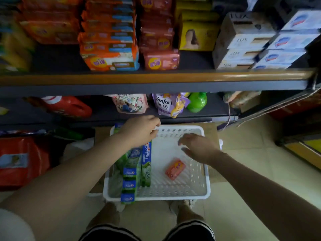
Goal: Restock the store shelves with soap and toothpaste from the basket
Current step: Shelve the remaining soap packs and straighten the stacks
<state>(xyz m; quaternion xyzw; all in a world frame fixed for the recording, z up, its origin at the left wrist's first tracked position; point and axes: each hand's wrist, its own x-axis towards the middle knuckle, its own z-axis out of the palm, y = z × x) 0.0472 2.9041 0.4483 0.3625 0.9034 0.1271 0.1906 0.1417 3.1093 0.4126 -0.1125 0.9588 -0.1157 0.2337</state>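
Note:
A white perforated basket (199,192) stands on the floor in front of my feet. Several green and blue toothpaste boxes (137,164) lie along its left side. One orange soap bar (175,169) lies near its middle. My left hand (140,131) hovers over the basket's far left corner, fingers loosely curled, holding nothing that I can see. My right hand (198,146) hangs over the basket's right half, just above the soap bar, fingers spread and empty.
The upper shelf (156,79) holds stacks of orange soap packs (109,54), reddish soap packs (161,60), yellow boxes (196,35) and white soap boxes (239,49). Below stand a red detergent jug (69,106), a softener pouch (167,105) and a green bottle (197,102). Tiled floor lies to the right.

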